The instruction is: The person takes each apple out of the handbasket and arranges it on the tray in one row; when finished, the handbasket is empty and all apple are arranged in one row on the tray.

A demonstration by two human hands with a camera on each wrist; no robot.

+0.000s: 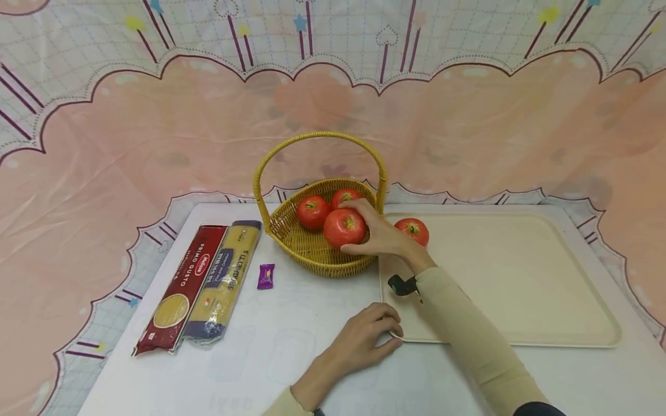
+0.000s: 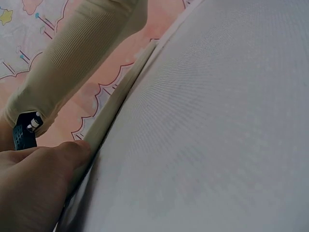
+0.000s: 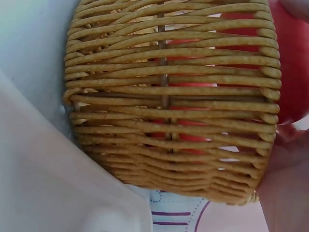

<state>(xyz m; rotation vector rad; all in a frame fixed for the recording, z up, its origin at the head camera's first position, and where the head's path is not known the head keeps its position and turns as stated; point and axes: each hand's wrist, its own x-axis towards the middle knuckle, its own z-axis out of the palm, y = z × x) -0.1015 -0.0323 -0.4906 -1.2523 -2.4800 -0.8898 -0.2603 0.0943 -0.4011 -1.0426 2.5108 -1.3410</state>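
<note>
In the head view, my right hand (image 1: 377, 231) holds a red apple (image 1: 344, 227) over the right part of a yellow wicker basket (image 1: 333, 270), thumb and fingers around the fruit. Two more apples, one on the left (image 1: 313, 212) and one at the back (image 1: 346, 197), lie inside the basket. The right wrist view shows the woven basket wall (image 3: 169, 101) up close, with the held apple (image 3: 293, 67) beyond its rim. My left hand (image 1: 364, 338) grips the front left corner of a cream tray (image 1: 510, 277); its thumb (image 2: 72, 152) meets the rim in the left wrist view.
Another apple (image 1: 412, 231) sits on the tray's back left corner. Left of the basket lie a purple wrapped candy (image 1: 265, 277), a yellow spaghetti pack (image 1: 224, 283) and a dark red pasta pack (image 1: 182, 289). A patterned curtain (image 1: 333, 115) hangs behind the white table (image 1: 250, 370).
</note>
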